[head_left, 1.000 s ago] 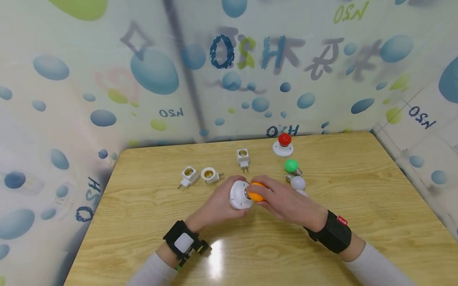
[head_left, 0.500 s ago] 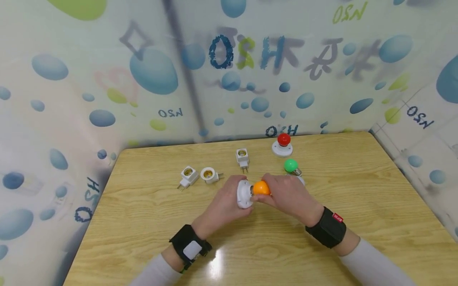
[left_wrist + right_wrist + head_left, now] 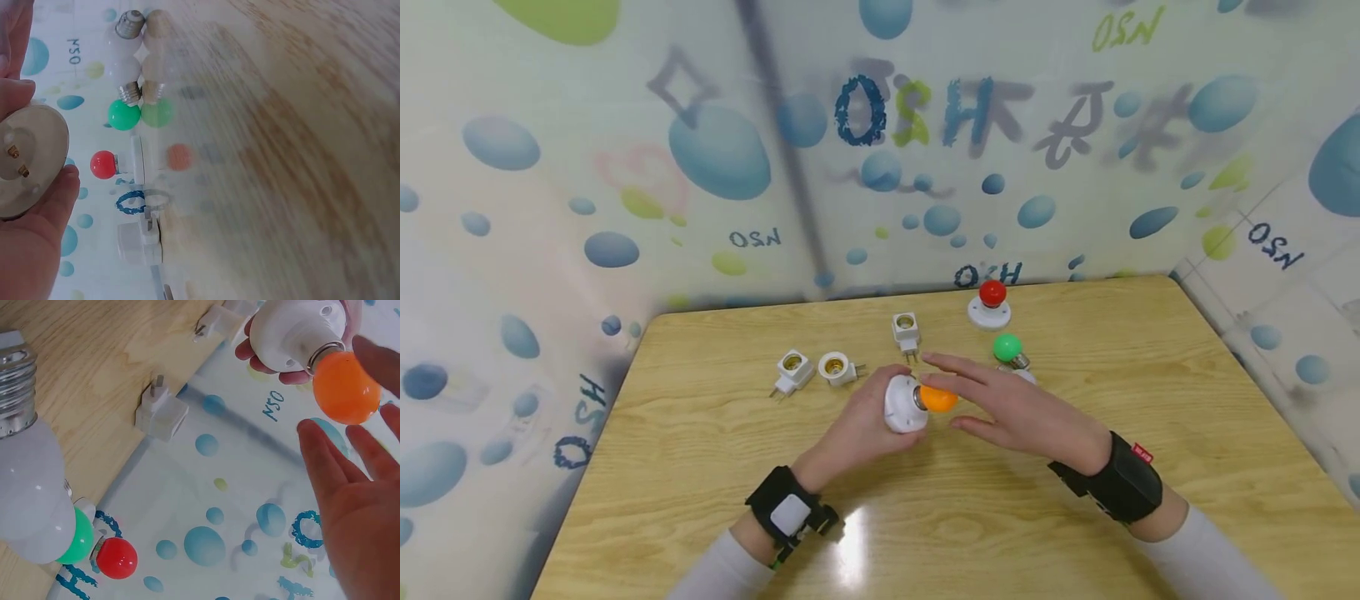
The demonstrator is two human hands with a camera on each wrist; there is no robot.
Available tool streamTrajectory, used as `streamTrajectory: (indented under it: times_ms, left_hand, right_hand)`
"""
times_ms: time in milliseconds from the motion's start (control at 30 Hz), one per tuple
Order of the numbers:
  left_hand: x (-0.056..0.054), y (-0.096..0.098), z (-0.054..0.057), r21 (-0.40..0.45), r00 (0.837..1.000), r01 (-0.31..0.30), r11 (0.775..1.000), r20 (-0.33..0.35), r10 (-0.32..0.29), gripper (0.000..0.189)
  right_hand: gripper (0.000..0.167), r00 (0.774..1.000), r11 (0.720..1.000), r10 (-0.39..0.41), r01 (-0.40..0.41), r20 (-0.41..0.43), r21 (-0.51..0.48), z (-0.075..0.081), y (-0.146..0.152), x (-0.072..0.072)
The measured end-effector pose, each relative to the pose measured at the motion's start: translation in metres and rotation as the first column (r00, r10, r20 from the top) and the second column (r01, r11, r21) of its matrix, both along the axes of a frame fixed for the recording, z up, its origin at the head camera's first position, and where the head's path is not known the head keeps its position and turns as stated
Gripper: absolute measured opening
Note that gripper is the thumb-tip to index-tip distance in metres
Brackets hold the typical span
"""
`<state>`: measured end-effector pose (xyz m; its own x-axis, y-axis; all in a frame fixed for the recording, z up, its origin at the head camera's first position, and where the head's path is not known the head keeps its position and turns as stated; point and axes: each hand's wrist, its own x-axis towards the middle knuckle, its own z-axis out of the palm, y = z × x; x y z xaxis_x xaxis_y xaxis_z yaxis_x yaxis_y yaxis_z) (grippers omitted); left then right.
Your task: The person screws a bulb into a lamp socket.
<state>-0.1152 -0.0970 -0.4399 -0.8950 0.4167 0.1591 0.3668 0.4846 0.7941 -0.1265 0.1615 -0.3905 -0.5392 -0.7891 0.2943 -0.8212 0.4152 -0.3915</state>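
My left hand [image 3: 853,429] grips a round white lamp holder [image 3: 901,408] above the table, tilted to the right. An orange light bulb [image 3: 942,400] sits in its socket, a little of the metal cap showing. The left wrist view shows the holder's underside [image 3: 37,150] with metal contacts. My right hand [image 3: 1015,412] is around the bulb's free end, with fingers spread and fairly straight. In the right wrist view the thumb lies close to the orange bulb [image 3: 345,387]; I cannot tell whether it touches.
Beyond the hands stand several white plug-in sockets [image 3: 906,332]. A red bulb [image 3: 992,293] is seated in another round holder [image 3: 977,315] at the back. A green bulb [image 3: 1007,347] lies nearer, beside white bulbs [image 3: 31,481] partly hidden by my right hand. A patterned curtain [image 3: 715,250] borders the table.
My right fingers were curled round the orange bulb and have now loosened and spread. The lamp holder has turned slightly and shifted a little left in my left hand.
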Motion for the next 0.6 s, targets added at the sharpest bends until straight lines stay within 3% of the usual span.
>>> streamTrajectory:
  times_ms: [100,267,467,600]
  left_hand:
    - [0.0,-0.001,0.0,0.003,1.0,0.017,1.0,0.006,-0.017,0.082]
    - [0.0,-0.002,-0.001,0.001,0.999,0.035,0.999,-0.002,-0.035,0.082]
    - [0.0,-0.003,-0.002,-0.011,0.999,0.034,0.999,-0.016,-0.034,0.083]
    - [0.001,-0.003,-0.002,-0.011,0.999,0.037,0.999,0.003,-0.037,0.082]
  right_hand:
    - [0.069,0.998,0.999,0.037,-0.037,-0.057,0.003,-0.002,-0.001,0.0]
    - [0.06,0.999,0.999,0.031,-0.031,-0.042,-0.012,-0.005,-0.003,0.0]
    - [0.056,0.999,0.996,-0.038,0.035,-0.03,-0.084,-0.01,-0.005,0.0]
    - [0.056,0.993,0.989,-0.096,0.086,-0.073,-0.124,-0.015,-0.007,0.001]
